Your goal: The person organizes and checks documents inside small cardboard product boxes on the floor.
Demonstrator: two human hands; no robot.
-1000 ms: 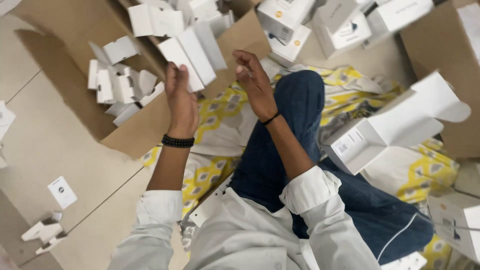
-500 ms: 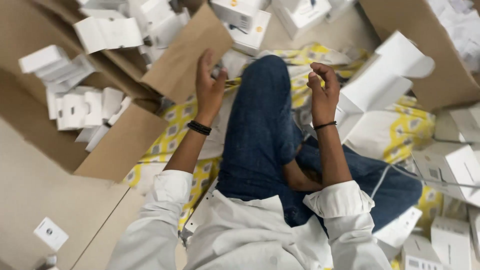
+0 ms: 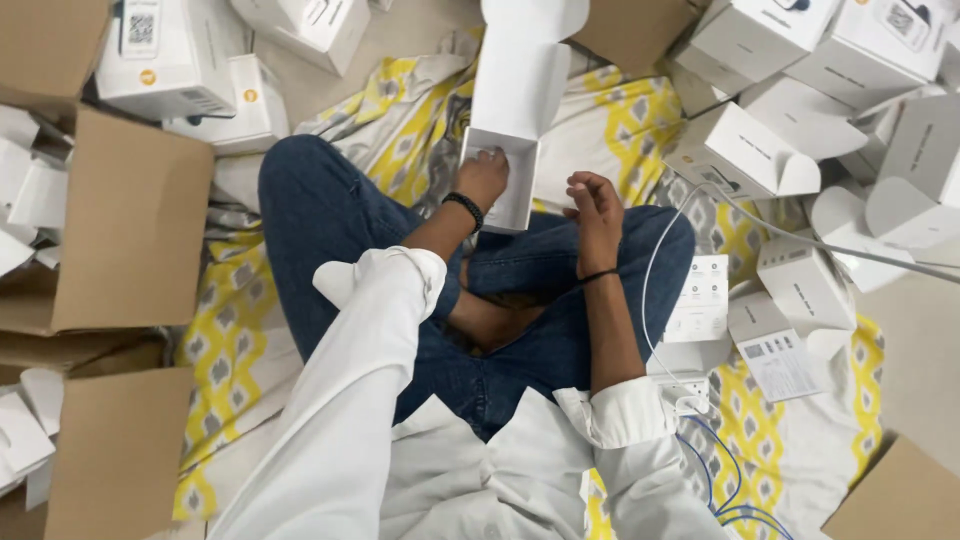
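My left hand [image 3: 484, 176] has its fingers curled into the mouth of the open white box [image 3: 510, 150], gripping its near-left wall, with the tall lid flap standing up on the far side. My right hand [image 3: 598, 208] hovers just right of the box, fingers loosely bent and pinched together; I think it holds something small, but from here I can't tell. The box sits on my crossed legs in blue jeans [image 3: 330, 215], over the yellow patterned cloth [image 3: 400, 110]. To do this well I'd keep the box steady and upright and bring the right hand squarely over the opening. More white boxes [image 3: 760, 150] lie to the right, cardboard flaps [image 3: 130, 225] left.
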